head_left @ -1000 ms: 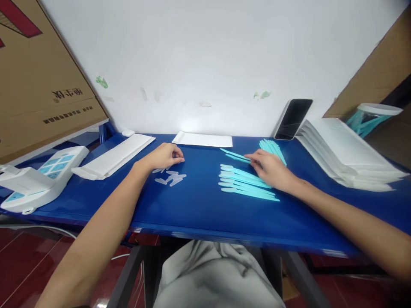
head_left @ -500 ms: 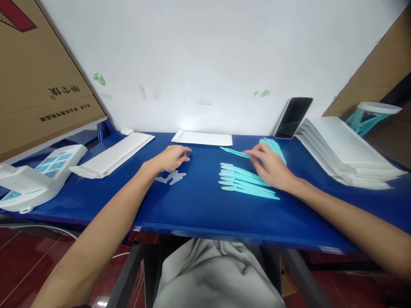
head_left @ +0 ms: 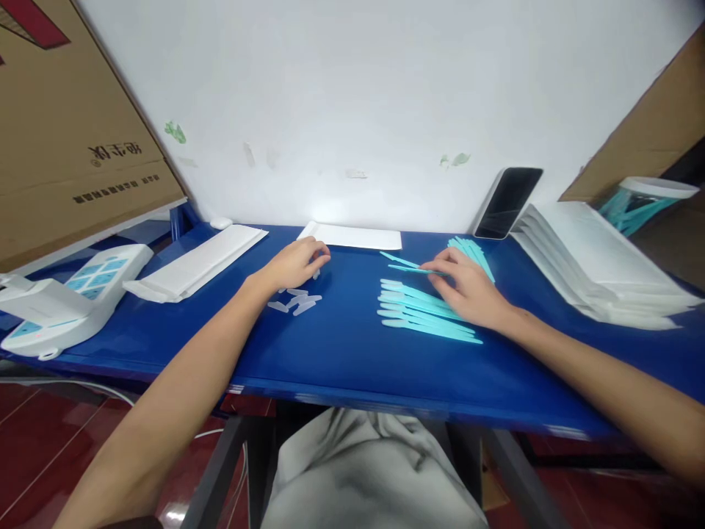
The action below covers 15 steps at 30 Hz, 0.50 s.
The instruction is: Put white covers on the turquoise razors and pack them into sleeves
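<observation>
My left hand (head_left: 300, 262) is closed in a pinch, with a small translucent blade cap (head_left: 316, 275) showing under its fingertips. Just below that hand, several loose caps (head_left: 297, 302) lie on the blue table. My right hand (head_left: 460, 283) pinches thin turquoise eyebrow razors (head_left: 401, 260); two tips stick out to the left, spread slightly apart. Beneath the right hand is a row of several turquoise razors (head_left: 429, 312) with pale capped ends toward the left. Behind it another bunch of razors (head_left: 474, 255) is fanned out, partly hidden by the hand.
A white packet (head_left: 352, 236) lies by the wall, and longer white packets (head_left: 198, 263) lie at left beside a white device with blue pads (head_left: 91, 294). To the right are a leaning phone (head_left: 507, 203), stacked white pouches (head_left: 600, 257) and a jar of turquoise sticks (head_left: 647, 202).
My left hand has lifted slightly away from the loose caps, and a cap now shows at its fingertips. In my right hand the razor tips have spread apart.
</observation>
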Available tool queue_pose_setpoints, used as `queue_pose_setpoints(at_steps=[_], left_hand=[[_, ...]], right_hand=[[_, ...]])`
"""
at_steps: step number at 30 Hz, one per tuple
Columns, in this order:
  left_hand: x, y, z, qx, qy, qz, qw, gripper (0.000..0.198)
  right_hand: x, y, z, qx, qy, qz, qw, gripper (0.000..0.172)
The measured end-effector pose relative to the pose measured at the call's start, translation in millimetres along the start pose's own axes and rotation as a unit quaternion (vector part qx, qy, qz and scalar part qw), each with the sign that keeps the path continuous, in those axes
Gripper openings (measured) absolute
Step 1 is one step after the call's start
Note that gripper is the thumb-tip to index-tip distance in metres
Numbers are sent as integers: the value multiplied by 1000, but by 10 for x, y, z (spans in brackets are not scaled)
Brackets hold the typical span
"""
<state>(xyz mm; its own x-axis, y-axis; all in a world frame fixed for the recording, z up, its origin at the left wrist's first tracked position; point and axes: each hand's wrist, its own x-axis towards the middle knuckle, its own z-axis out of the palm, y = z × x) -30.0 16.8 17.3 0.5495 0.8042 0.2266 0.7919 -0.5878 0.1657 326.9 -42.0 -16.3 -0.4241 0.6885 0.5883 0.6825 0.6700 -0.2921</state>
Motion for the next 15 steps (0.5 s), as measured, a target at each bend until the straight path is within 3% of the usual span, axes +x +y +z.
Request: queue_pose_setpoints(at_steps=[2, 5, 10, 12, 15], left_hand=[[-23, 11, -49, 64, -9, -41, 997, 48], [-36, 11, -79, 117, -66, -97, 986, 51], [-9, -56, 6, 63, -118, -75, 988, 40], [3, -57, 46, 46, -110, -64, 991, 37], [7, 26, 57, 38, -47, -35, 998, 34]], right_hand=[[-1, 1, 1, -3, -1, -1, 1000, 26], [-4, -6, 5, -5, -7, 2, 1000, 24], [-6, -21, 9, -5, -12, 6, 1000, 23], [-5, -21, 9, -3, -16, 8, 1000, 22], [-6, -20, 9, -2, -19, 12, 1000, 22]])
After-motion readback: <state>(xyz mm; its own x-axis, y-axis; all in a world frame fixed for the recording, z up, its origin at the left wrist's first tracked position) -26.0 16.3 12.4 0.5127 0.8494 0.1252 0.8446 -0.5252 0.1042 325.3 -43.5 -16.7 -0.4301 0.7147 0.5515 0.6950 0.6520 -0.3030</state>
